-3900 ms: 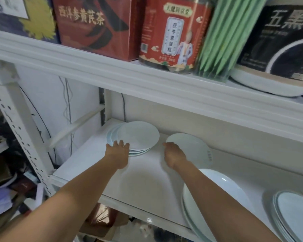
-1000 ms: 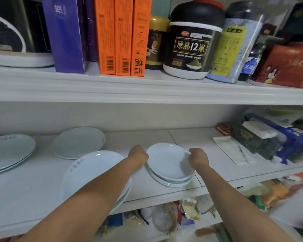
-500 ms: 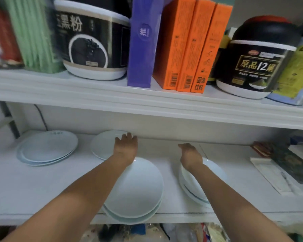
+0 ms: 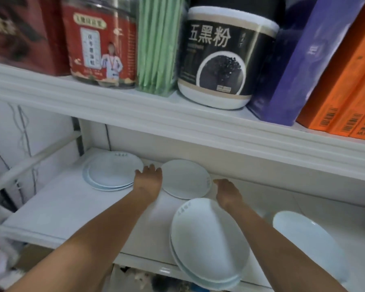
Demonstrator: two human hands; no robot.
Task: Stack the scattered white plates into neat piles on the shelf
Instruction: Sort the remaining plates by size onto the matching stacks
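Here, a single white plate [image 4: 184, 178] is approached from both sides on the lower shelf [image 4: 72, 203], at its back near the wall. The left hand [image 4: 149, 178] is laid at the plate's left rim, fingers close together and flat, nothing gripped. The right hand [image 4: 227, 191] is held just off the plate's right rim, fingers loosely extended, nothing clasped; whether the rim is touched cannot be told.

To the left of the single plate a small pile [image 4: 112, 172] is seen, its plates set slightly off-centre. In front of the single plate, at the shelf's front edge, a second pile [image 4: 209, 243] is found, and to the right of that a further plate [image 4: 310, 243], partly hidden by the right forearm.

The plate is judged stiff, glazed and slippery, fairly light, and liable to chip if knocked or dropped. It would best be taken at opposite rims, fingertips slipped under the edge, and set down gently on a pile.

The shelf is white, smooth and flat, so plates should slide on it readily. Headroom is limited by the upper shelf [image 4: 177, 114], where a red tin [image 4: 101, 47], green sticks [image 4: 158, 43], a black tub [image 4: 226, 57] and orange boxes [image 4: 346, 87] are stored.
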